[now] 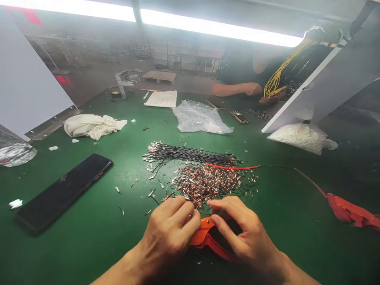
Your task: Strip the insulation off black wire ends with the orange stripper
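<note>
Close to the front of the table, my right hand [246,229] curls around orange-and-red pliers [204,231], its thumb near the orange end with the pivot. A red handle of the pliers runs beneath that hand. My left hand [173,225] is closed against the orange end, its fingers bunched; what they pinch is hidden. Just beyond both hands lies a heap of short cut wire ends [210,182], copper-coloured and black. Behind it stretches a bundle of black wires [190,152], with metal terminals at its left end. Loose terminals and scraps are scattered to the left.
A black phone [65,190] lies at left, with a white cloth [93,126] beyond. A clear plastic bag [202,116] and notebook [161,99] lie farther back. A red strap [350,209] trails from the right. Across the table, a person's hands [252,89] handle yellow wires [276,79].
</note>
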Available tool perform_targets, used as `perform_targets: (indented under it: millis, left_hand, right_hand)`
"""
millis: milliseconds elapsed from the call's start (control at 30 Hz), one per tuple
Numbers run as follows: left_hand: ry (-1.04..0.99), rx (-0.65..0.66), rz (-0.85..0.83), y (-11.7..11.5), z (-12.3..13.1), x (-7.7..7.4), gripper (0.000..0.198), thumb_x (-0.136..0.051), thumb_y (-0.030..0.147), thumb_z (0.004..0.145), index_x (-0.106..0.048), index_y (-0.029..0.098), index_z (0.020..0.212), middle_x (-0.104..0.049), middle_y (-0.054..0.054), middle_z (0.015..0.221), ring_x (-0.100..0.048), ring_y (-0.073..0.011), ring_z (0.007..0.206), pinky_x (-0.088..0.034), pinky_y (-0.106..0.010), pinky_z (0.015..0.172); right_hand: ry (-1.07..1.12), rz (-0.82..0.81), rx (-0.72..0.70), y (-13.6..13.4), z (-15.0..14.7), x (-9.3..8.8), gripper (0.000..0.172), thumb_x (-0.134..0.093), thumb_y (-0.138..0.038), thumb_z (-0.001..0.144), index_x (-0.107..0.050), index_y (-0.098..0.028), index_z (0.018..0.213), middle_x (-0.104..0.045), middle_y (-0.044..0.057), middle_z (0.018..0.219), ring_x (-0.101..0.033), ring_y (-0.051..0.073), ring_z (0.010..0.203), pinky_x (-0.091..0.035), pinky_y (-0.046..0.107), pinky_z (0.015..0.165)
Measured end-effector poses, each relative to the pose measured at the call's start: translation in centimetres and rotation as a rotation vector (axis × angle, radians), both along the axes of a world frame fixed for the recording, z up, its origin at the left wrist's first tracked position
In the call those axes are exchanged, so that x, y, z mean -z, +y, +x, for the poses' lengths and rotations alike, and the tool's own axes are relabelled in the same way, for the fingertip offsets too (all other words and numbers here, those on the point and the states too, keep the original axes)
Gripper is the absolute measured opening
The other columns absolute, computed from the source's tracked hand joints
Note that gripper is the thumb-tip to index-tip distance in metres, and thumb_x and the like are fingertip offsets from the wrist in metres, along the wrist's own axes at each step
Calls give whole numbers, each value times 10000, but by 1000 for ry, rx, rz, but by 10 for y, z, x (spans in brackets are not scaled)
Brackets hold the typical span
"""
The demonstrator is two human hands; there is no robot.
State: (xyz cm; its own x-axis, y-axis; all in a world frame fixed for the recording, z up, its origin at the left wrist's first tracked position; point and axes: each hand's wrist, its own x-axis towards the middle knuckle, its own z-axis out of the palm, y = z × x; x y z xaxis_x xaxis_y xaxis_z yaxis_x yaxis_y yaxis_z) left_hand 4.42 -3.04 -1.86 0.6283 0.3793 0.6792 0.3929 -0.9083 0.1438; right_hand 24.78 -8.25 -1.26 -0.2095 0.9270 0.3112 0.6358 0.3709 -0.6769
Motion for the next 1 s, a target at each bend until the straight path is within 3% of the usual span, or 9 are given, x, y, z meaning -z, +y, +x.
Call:
perform_targets:
  millis: [133,300,533,733,1000]
  left_hand:
    - [57,13,22,1,0,1,200,-451,122,938,-609,132,815,-550,-25,654,-424,-161,621,-324,-303,563]
    - [73,22,-10,2,-1,3,202,-436,121,937,-607,135,830,-530,-24,661,-406,-165,639,-320,-303,588]
    - [69,17,-43,3,-1,5,173,-451,100,910,-577,136,797,-506,-22,650,-374,-162,634,-279,-308,584]
    - [86,35,3,1,0,9,152,-455,114,910,-595,135,854,-508,-20,660,-391,-165,637,-264,-320,597]
    - [26,42,76,2,4,2,266,-369,120,952,-552,158,762,-490,-4,614,-396,-155,595,-240,-309,569]
  right_hand:
    - [-9,64,-27,4,-2,1,101,-524,-130,909,-604,-192,914,-638,28,725,-573,173,668,-451,323,671]
    - [15,-2,-131,7,-3,2,144,-466,-85,883,-567,-188,897,-640,65,868,-590,191,800,-467,317,703]
    - [-38,39,-157,7,0,6,135,-473,-90,888,-557,-195,902,-633,34,797,-542,177,727,-407,313,665]
    - [-49,88,-98,6,-2,13,147,-470,-85,851,-559,-190,799,-605,26,710,-523,164,657,-370,293,618]
    - [-101,114,38,10,-9,19,186,-476,-89,793,-485,-193,638,-544,5,613,-482,133,564,-333,256,553]
